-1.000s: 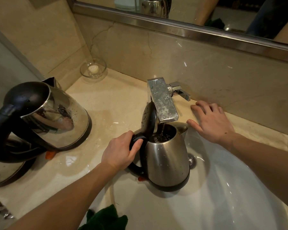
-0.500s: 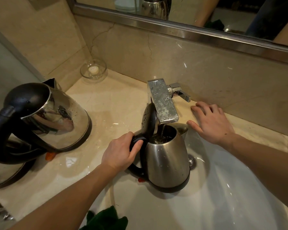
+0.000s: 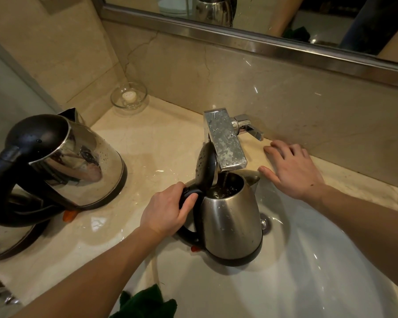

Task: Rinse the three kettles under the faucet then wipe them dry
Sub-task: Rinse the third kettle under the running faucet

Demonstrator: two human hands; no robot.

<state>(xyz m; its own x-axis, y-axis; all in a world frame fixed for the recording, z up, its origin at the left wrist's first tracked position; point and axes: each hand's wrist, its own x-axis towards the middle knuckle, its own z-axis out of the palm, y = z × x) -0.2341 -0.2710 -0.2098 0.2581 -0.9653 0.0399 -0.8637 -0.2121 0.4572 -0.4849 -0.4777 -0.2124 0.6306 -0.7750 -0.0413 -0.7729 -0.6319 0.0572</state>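
Note:
A steel kettle (image 3: 231, 222) with a black handle stands upright in the white sink (image 3: 319, 271), lid open, right under the chrome faucet (image 3: 225, 143). Water runs from the spout into it. My left hand (image 3: 165, 212) grips its black handle. My right hand (image 3: 292, 168) rests flat, fingers spread, on the counter beside the faucet lever (image 3: 248, 128). A second steel kettle (image 3: 74, 161) with a black lid sits on the counter at left. Below it, at the left edge, part of a third kettle (image 3: 7, 242) shows.
A glass dish (image 3: 128, 98) holding a small white piece sits in the back corner. A dark green cloth (image 3: 147, 304) lies at the sink's near rim. The marble counter (image 3: 147, 143) is wet; a mirror runs along the back wall.
Almost nothing: both hands and the kettle stay in place while water keeps running into the kettle.

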